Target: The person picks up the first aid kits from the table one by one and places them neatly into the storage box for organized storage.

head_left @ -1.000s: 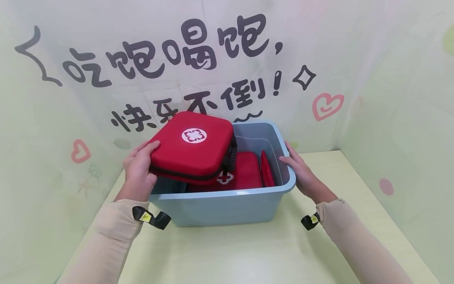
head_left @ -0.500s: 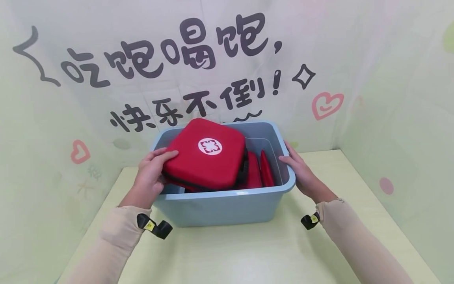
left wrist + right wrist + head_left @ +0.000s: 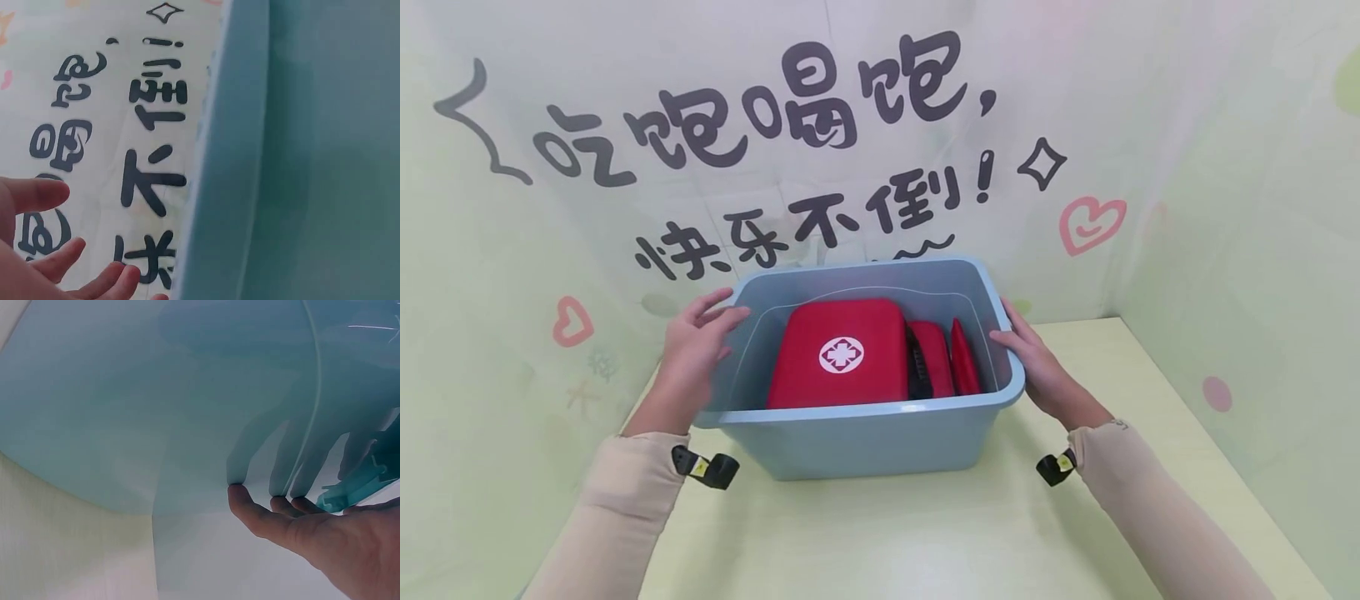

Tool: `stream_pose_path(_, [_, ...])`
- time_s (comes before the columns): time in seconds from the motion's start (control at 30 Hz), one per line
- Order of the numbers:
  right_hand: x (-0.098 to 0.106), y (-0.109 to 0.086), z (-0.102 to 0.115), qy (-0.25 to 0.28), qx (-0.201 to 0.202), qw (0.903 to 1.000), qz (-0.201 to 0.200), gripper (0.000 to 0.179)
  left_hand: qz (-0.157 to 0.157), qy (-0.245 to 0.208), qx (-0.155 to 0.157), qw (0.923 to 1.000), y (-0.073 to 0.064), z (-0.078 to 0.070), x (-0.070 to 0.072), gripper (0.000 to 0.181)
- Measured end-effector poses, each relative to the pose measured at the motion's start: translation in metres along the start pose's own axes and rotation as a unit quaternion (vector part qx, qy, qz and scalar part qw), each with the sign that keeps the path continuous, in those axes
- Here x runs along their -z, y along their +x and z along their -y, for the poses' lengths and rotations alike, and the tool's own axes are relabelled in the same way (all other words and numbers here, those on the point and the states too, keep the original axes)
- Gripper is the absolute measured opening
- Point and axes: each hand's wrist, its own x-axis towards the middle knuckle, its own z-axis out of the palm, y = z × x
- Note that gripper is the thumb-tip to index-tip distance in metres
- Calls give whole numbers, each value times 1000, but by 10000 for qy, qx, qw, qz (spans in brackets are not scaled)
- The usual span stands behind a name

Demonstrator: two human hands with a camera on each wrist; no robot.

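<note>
A light-blue plastic bin (image 3: 865, 442) stands on the table. Inside it, on the left, lies a red first-aid case (image 3: 805, 358) with a white round cross emblem and a black handle on its right side. My left hand (image 3: 688, 354) is at the bin's left rim, holding nothing, fingers spread and slightly bent; the left wrist view has those fingers (image 3: 37, 195) apart from the bin wall. At the right rim, my right hand (image 3: 1037, 367) grips the bin with the thumb over the edge. Its fingertips press the outer wall in the right wrist view.
Further right in the bin are a second red case (image 3: 936, 358) and a thin red item (image 3: 964, 360) leaning upright. The pale table (image 3: 880, 533) extends in front of the bin. A printed wall covering (image 3: 880, 83) rises behind and at both sides.
My left hand has lowered the red first-aid case from above the rim into the bin, let it go, and drawn back left. The right hand stays at the rim.
</note>
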Motion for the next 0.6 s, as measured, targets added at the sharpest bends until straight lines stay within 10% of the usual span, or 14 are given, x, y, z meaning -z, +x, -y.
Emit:
stream_pose_path(0.23, [2,-3,0,-92,-84,9999,-27,69,-135,-7,-226,9997,6,-2,21,56])
stream_pose_path(0.6, [13,-2,8,-287,-64,9996,35,70,-719,1789,-655,9791,17,7,54,62])
